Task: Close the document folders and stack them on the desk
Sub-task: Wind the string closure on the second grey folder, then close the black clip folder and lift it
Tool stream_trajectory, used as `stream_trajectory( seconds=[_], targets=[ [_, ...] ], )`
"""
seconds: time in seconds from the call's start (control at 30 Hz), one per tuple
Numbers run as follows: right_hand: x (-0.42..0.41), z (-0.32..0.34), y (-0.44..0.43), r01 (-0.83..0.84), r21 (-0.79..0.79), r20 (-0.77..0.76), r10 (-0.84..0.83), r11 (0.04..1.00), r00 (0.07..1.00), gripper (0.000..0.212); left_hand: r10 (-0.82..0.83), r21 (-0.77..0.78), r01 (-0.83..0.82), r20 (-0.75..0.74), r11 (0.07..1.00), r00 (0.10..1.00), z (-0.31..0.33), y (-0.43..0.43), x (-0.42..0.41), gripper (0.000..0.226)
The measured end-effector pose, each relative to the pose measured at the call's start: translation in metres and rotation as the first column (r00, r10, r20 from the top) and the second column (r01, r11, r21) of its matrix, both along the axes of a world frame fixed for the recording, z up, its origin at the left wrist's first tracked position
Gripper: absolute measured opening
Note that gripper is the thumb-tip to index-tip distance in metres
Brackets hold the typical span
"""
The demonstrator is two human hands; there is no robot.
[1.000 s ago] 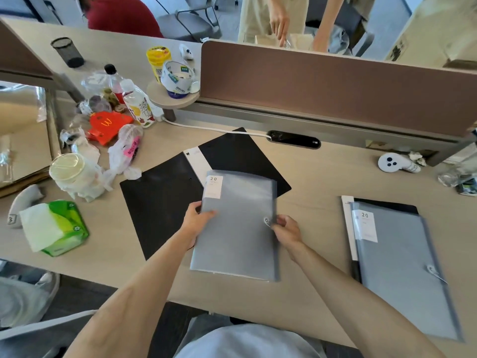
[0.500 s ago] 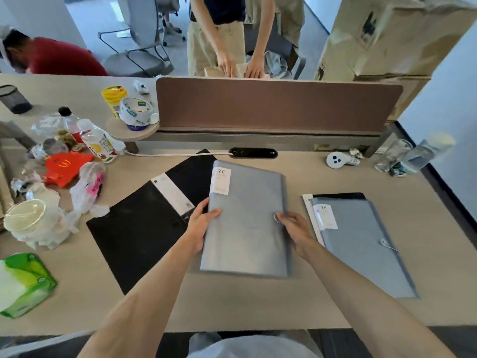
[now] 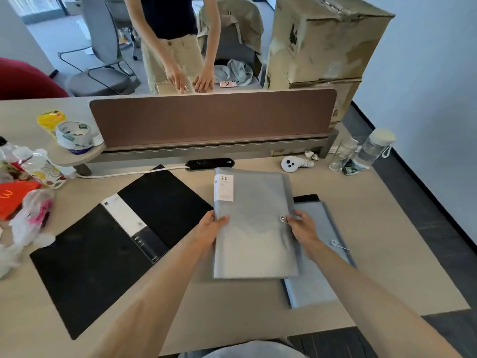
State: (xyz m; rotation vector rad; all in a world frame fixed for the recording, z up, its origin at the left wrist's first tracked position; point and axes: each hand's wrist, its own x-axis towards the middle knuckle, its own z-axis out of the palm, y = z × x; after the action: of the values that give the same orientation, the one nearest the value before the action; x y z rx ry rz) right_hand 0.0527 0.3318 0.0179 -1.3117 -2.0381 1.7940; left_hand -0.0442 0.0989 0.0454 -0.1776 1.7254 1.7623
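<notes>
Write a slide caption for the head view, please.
Left hand and right hand hold a closed grey folder partly over a second grey folder; a black folder lies open alongside.

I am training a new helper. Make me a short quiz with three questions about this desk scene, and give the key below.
1. True or false: the black folder lies open on the desk.
2. What do the left hand and the right hand grip? A) a water bottle B) the grey folder labelled 20 C) a tape roll
3. Fill in: the second grey folder is partly hidden by the held one, at its ___ edge.
Key: 1 true; 2 B; 3 right.
</notes>
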Motion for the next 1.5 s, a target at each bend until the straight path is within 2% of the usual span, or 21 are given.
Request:
stream_trajectory(
  seconds=[0.07, 0.13, 0.27, 0.37, 0.47, 0.53, 0.63, 0.83, 0.93, 1.07, 1.2, 1.27, 1.37, 1.5],
  targets=[
    [0.014, -0.007, 0.031, 0.004, 0.049, 0.054, -0.006, 0.999, 0.999, 0.027, -0.107, -0.094, 0.101, -0.060, 0.990, 0.992, -0.005, 0.028, 0.011, 0.027],
    [0.030, -0.019, 0.061, 0.009, 0.077, 0.105, -0.017, 0.997, 0.994, 0.022, -0.195, -0.212, 0.178, -0.058, 0.961, 0.979, -0.012, 0.056, 0.025, 0.031],
    [0.059, -0.043, 0.109, -0.036, 0.136, 0.205, 0.008, 0.990, 0.979, 0.024, -0.301, -0.361, 0.287, 0.020, 0.887, 0.953, -0.034, 0.102, 0.055, 0.037],
    [0.076, -0.056, 0.136, -0.099, 0.177, 0.290, 0.044, 0.979, 0.956, 0.025, -0.332, -0.387, 0.343, 0.097, 0.856, 0.938, -0.049, 0.124, 0.080, 0.026],
    [0.087, -0.061, 0.148, -0.154, 0.216, 0.357, 0.069, 0.964, 0.931, 0.029, -0.336, -0.446, 0.355, 0.124, 0.822, 0.934, -0.065, 0.135, 0.094, 0.017],
    [0.092, -0.066, 0.152, -0.193, 0.252, 0.398, 0.080, 0.948, 0.914, 0.037, -0.305, -0.475, 0.303, 0.075, 0.826, 0.949, -0.074, 0.140, 0.096, 0.011],
    [0.096, -0.072, 0.156, -0.252, 0.262, 0.448, 0.114, 0.931, 0.887, 0.046, -0.319, -0.559, 0.274, 0.017, 0.783, 0.947, -0.075, 0.148, 0.096, 0.018],
    [0.091, -0.072, 0.161, -0.257, 0.220, 0.394, 0.155, 0.941, 0.906, 0.038, -0.340, -0.600, 0.314, 0.074, 0.736, 0.937, -0.064, 0.159, 0.093, 0.046],
    [0.082, -0.072, 0.166, -0.256, 0.190, 0.348, 0.179, 0.948, 0.920, 0.033, -0.261, -0.521, 0.266, 0.084, 0.811, 0.962, -0.066, 0.166, 0.091, 0.039],
    [0.065, -0.064, 0.172, -0.272, 0.123, 0.301, 0.225, 0.954, 0.927, 0.030, -0.129, -0.440, 0.138, 0.051, 0.887, 0.990, -0.067, 0.170, 0.083, 0.041],
    [0.052, -0.051, 0.177, -0.416, 0.213, 0.435, 0.295, 0.884, 0.851, 0.013, -0.138, -0.414, 0.162, 0.089, 0.895, 0.986, -0.064, 0.168, 0.075, 0.041],
    [0.043, -0.046, 0.171, -0.490, 0.293, 0.464, 0.326, 0.821, 0.824, 0.034, -0.136, -0.437, 0.155, 0.075, 0.886, 0.988, -0.061, 0.160, 0.072, 0.051],
    [0.021, -0.032, 0.140, -0.581, 0.409, 0.405, 0.431, 0.704, 0.806, 0.042, -0.132, -0.467, 0.135, 0.039, 0.874, 0.990, -0.063, 0.138, 0.065, 0.059],
    [-0.016, -0.014, 0.074, -0.656, 0.457, 0.271, 0.609, 0.601, 0.746, 0.037, -0.015, -0.452, 0.002, -0.027, 0.892, 1.000, -0.061, 0.093, 0.053, 0.051]
  ],
)
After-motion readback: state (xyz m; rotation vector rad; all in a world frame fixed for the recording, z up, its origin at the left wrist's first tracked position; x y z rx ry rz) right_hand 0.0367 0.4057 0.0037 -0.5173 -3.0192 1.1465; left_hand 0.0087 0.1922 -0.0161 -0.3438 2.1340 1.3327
